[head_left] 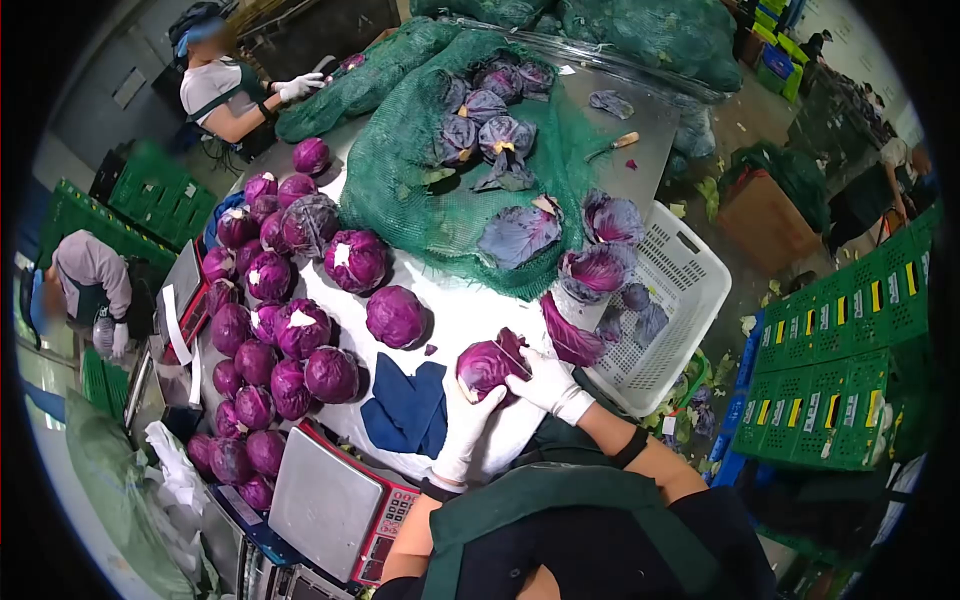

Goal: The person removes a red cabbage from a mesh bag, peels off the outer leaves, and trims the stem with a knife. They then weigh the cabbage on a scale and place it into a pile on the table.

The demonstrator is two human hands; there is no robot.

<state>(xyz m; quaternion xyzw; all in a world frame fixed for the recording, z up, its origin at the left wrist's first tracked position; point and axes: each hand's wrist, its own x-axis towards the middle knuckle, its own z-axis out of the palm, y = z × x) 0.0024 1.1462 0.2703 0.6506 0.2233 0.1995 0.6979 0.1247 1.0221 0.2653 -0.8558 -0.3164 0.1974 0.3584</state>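
The gloved left hand (466, 430) and right hand (548, 385) curl around a purple cabbage (485, 370) over the worktop (465, 318), the left at its lower left, the right at its right side, forearms angling in from below. Beyond a blue cloth (405, 405), the scale (325, 500) has keypad markings too small to read; far right, green crates (815, 355) carry white, yellow and black labels, also illegible.

Scale (325, 500) near crumpled blue cloth (405, 410); green crates (825, 372) stacked at right, brown box (770, 222) beyond.
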